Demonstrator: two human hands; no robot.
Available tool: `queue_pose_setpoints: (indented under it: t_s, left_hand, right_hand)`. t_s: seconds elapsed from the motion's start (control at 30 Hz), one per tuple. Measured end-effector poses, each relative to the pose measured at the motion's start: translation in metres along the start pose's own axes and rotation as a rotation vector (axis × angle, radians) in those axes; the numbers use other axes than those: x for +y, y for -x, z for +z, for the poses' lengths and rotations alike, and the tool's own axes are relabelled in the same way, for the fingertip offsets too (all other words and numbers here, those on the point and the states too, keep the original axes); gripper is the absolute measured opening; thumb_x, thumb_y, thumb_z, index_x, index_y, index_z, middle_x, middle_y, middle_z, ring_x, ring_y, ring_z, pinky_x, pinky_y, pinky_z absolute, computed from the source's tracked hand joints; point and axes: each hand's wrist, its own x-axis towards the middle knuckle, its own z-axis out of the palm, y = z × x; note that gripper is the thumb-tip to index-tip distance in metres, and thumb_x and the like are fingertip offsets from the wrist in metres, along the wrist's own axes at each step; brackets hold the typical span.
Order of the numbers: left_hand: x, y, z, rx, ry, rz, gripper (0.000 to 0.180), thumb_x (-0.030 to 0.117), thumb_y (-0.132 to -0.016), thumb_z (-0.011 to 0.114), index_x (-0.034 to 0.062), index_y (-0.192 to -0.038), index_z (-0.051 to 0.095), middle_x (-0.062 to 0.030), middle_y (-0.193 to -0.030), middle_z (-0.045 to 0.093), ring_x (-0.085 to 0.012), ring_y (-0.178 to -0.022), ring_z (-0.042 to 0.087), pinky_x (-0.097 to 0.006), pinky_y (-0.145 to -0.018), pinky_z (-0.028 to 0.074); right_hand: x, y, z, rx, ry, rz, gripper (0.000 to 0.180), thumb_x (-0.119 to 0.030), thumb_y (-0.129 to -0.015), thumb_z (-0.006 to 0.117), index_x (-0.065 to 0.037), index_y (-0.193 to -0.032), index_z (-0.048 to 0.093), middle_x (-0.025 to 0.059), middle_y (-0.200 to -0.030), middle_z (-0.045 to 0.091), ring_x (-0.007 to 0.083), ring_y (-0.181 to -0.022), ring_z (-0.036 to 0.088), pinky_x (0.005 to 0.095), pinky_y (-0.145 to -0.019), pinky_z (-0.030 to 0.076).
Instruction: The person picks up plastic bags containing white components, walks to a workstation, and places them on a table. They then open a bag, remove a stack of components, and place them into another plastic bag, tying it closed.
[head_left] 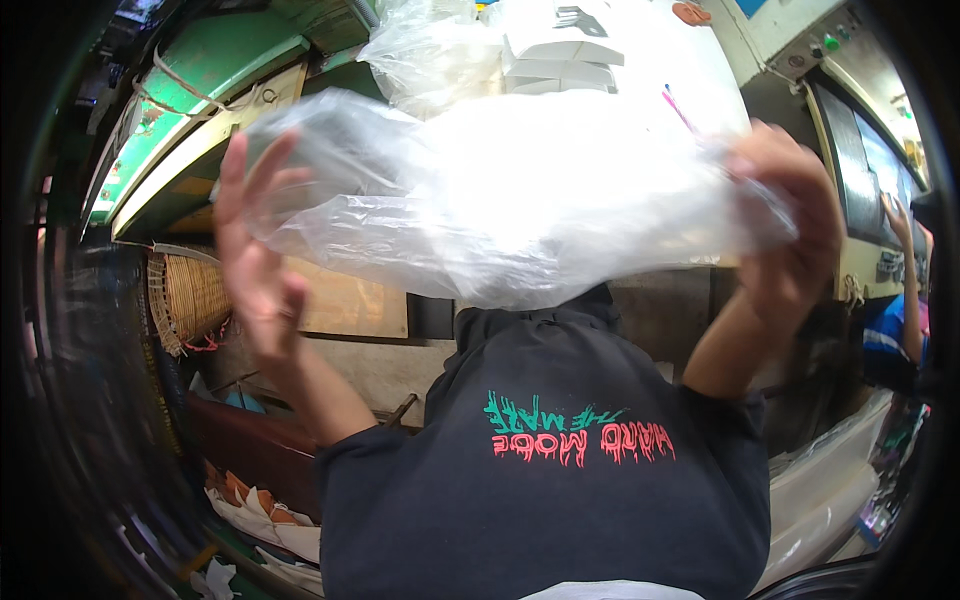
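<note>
A large clear plastic bag (370,225) stretches across in front of me, above the near part of a white table, its middle washed out by glare. At its left end my left hand (255,240) has its fingers spread, some of them against or behind the film. My right hand (790,205) is closed on the bunched right end of the bag; motion blurs it a little. Behind the bag, a thin pink pen-like stick (679,108) lies on the table.
Farther back are more clear plastic bags (430,55) and stacked white folded pieces (565,65). A reddish-brown item (691,13) lies at the far edge. A woven basket (188,300) hangs at left. Another person's arm (905,235) shows at far right.
</note>
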Motion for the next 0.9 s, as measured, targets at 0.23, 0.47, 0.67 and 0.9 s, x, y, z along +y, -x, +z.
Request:
queue_pose_setpoints:
  t_s: [0.23,0.47,0.67,0.9]
  left_hand:
    - [0.013,-0.003,0.097,-0.311,0.040,-0.179,0.028,0.003,-0.079,0.075,-0.0026,-0.106,0.071,-0.0189,-0.097,0.073,-0.0299,-0.090,0.073,-0.037,-0.075,0.055]
    - [0.027,-0.003,0.063,0.039,0.247,-0.350,0.023,0.002,-0.088,0.060,-0.0063,-0.109,0.061,-0.0040,-0.094,0.063,-0.0117,-0.082,0.059,-0.026,-0.074,0.048]
    - [0.015,-0.013,0.034,-0.019,0.362,-0.074,0.061,0.012,-0.079,0.065,0.0024,-0.135,0.040,-0.0072,-0.106,0.047,-0.0143,-0.091,0.049,-0.030,-0.090,0.043]
    - [-0.066,0.031,-0.017,0.342,0.428,-0.254,0.085,0.037,-0.093,0.062,0.0107,-0.161,0.019,-0.0245,-0.152,0.040,-0.0342,-0.140,0.041,-0.046,-0.116,0.033]
  right_hand:
    - [0.013,-0.038,0.043,-0.379,-0.084,-0.182,0.046,0.004,-0.076,0.076,0.012,-0.119,0.064,0.0237,-0.113,0.069,0.0285,-0.102,0.068,0.0368,-0.089,0.053]
    - [0.073,0.014,0.063,-0.144,-0.238,0.038,0.110,-0.042,-0.079,0.082,-0.008,-0.163,0.020,0.0259,-0.149,0.049,0.0381,-0.142,0.044,0.0513,-0.115,0.034]
    - [0.078,0.048,0.119,-0.334,-0.076,0.206,0.056,-0.020,-0.091,0.072,0.001,-0.140,0.056,0.0141,-0.115,0.071,0.0263,-0.106,0.065,0.0419,-0.103,0.046]
    - [0.080,0.045,0.082,0.176,-0.508,0.863,0.054,-0.033,-0.110,0.031,0.007,-0.138,0.053,0.0197,-0.127,0.066,0.0247,-0.117,0.063,0.0394,-0.101,0.051]
